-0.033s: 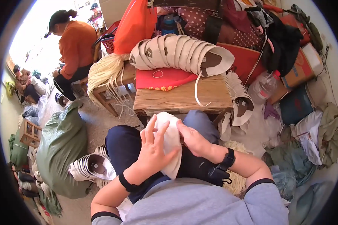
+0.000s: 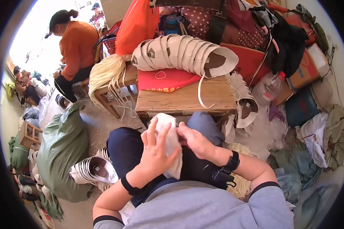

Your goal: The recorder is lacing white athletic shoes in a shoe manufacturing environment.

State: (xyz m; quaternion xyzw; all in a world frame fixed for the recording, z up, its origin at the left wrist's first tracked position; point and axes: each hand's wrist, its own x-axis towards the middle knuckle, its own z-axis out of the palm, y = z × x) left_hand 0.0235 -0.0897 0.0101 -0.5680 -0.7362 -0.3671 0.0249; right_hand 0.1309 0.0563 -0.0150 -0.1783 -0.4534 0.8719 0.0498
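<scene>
Here on your side of the wooden table (image 2: pixel 179 102), you've got the white fabric piece (image 2: pixel 175 143) above your lap! Your left hand (image 2: pixel 155 152) lies spread, open against it; your right hand (image 2: pixel 197 143) curls at its right edge, grip impossible to tell. Atop the table: nested beige shoe uppers (image 2: pixel 176 53), over red cloth (image 2: pixel 168 79).

Room over front of wooden bench (image 2: pixel 168 101), shoe uppers (image 2: pixel 183 55) behind

Long white piece (image 2: pixel 174 142), slightly tilted
</scene>
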